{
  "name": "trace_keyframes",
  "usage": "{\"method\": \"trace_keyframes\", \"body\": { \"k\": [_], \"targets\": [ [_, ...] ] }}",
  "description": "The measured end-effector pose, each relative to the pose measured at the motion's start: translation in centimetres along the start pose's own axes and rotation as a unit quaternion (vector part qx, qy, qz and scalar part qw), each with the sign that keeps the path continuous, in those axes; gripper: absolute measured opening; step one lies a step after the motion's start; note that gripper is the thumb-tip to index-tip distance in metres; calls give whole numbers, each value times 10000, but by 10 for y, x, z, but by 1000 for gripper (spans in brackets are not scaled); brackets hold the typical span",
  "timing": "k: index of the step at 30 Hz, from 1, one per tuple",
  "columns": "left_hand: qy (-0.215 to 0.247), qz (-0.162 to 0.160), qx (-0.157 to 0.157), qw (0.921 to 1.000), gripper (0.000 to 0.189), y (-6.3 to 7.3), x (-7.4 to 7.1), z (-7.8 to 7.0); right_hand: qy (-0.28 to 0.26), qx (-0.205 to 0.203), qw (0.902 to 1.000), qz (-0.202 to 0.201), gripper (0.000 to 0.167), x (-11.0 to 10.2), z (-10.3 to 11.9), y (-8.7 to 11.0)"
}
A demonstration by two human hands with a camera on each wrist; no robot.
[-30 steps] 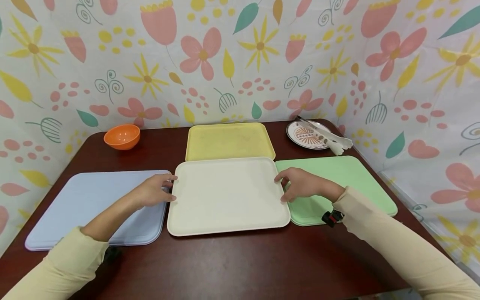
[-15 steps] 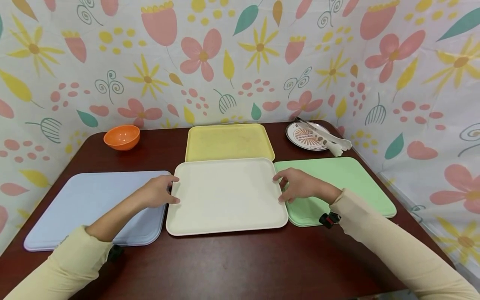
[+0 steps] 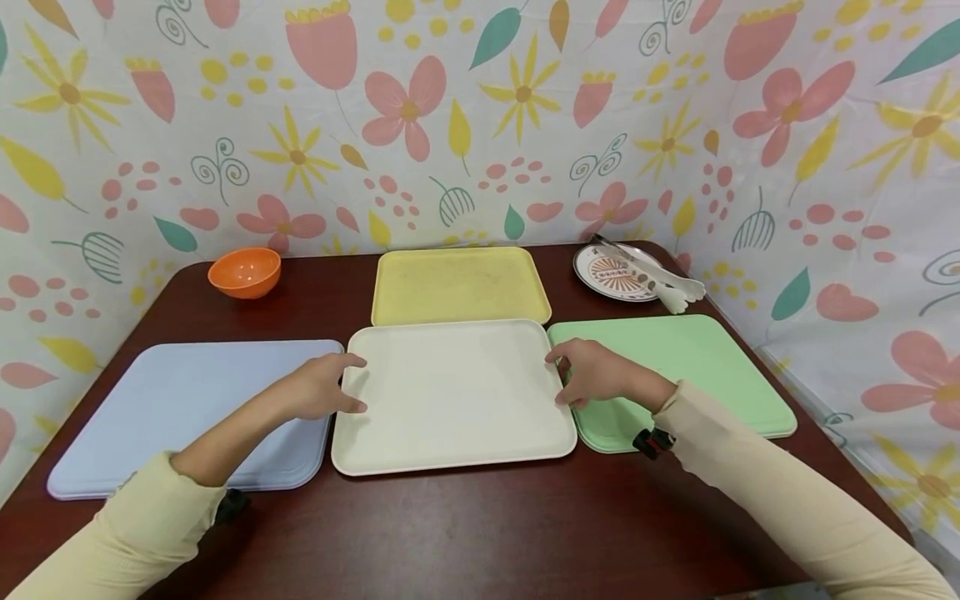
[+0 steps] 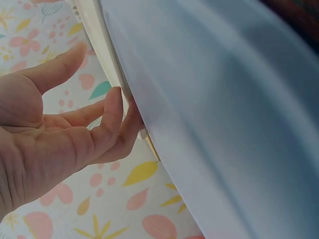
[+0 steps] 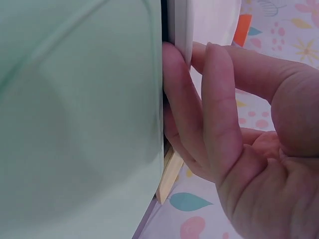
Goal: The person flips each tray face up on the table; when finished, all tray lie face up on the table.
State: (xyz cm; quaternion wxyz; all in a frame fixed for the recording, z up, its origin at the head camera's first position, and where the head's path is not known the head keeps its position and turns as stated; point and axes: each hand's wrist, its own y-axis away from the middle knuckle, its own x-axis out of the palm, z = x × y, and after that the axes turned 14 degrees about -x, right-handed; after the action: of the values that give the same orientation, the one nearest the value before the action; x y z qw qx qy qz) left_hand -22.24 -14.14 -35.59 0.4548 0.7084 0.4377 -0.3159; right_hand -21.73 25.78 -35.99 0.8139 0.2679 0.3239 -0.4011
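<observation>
A cream-white tray (image 3: 457, 400) lies flat in the middle of the table. At its left edge is my left hand (image 3: 318, 387), thumb and index finger spread and reaching over the rim. In the left wrist view the thumb (image 4: 62, 67) stands away from the tray, while other fingers rest against its side. My right hand (image 3: 592, 372) holds the opposite edge. In the right wrist view its fingers (image 5: 182, 89) curl in between the white tray and the green tray (image 3: 675, 358), with the thumb at the rim. A blue tray (image 3: 202, 408) lies beneath my left hand.
A yellow tray (image 3: 461, 283) lies behind the white one. An orange bowl (image 3: 245, 272) stands at the back left. At the back right, tongs (image 3: 652, 271) lie across a patterned plate (image 3: 606, 277). Flowered cloth (image 3: 450, 125) hangs behind the table (image 3: 465, 533).
The white tray has shifted slightly left, with my right hand following it. My left hand has moved right, its thumb and index tips now farther over the rim.
</observation>
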Motion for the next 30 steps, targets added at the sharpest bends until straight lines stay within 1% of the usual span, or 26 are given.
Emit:
{"method": "trace_keyframes", "body": {
  "k": [6,11,21,26,30],
  "targets": [
    [45,16,46,10000,73,4,2,-2,244,-36,9996,111,65,0,4,-1],
    [-20,65,31,10000,76,7,5,-6,288,14,9995,154,66,1,5,-3],
    [-22,79,45,10000,77,12,8,-8,515,9,9986,155,66,3,8,-4],
    [-40,194,48,9998,79,16,9,-8,535,72,9984,145,67,4,11,-3],
    [19,182,85,9998,79,16,10,-8,457,119,9988,139,69,4,12,-2]
  ]
}}
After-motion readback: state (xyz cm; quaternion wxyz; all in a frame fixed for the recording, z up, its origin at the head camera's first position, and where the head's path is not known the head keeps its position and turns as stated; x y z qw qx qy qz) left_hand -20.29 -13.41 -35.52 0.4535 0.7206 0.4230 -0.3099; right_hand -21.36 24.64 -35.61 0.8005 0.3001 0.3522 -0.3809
